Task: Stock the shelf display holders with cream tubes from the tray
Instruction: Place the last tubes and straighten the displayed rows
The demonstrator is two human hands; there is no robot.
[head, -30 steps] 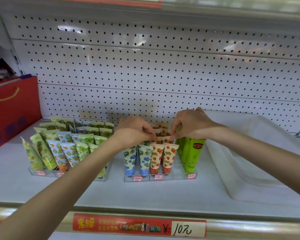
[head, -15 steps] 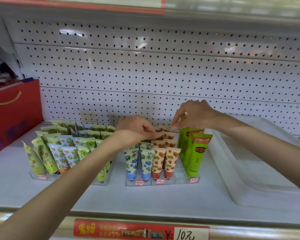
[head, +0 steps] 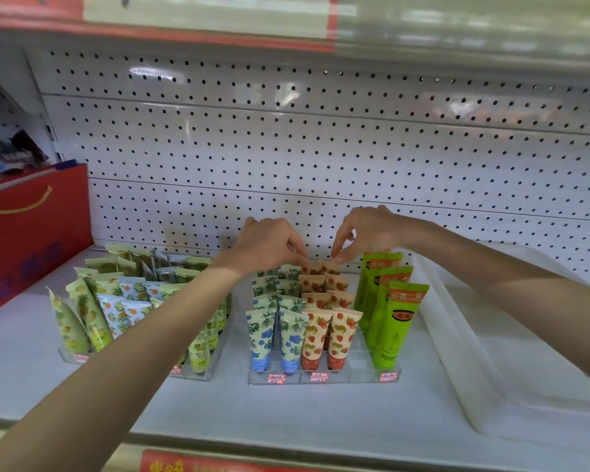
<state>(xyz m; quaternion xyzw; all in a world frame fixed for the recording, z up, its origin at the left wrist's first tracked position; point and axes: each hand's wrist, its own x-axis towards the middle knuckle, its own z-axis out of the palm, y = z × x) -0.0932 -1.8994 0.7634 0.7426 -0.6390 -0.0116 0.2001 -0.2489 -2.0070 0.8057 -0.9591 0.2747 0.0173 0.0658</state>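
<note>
Head view: left hand (head: 269,247), right hand (head: 372,231) pinch rearmost strawberry tubes (head: 322,268).

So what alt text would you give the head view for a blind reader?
A left hand and right hand put fingertips to the rear strawberry-print tubes in a clear holder on a shop shelf; a white tray lies alongside.

White shelf (head: 218,403), pegboard back. Four things directly on it, left to right: red gift bag (head: 24,233) at far left; clear left holder (head: 191,374), angled; clear middle holder (head: 348,378), square to the front edge, cream tubes (head: 315,338) upright in rows; white tray (head: 457,352) just beside it, far right
</note>
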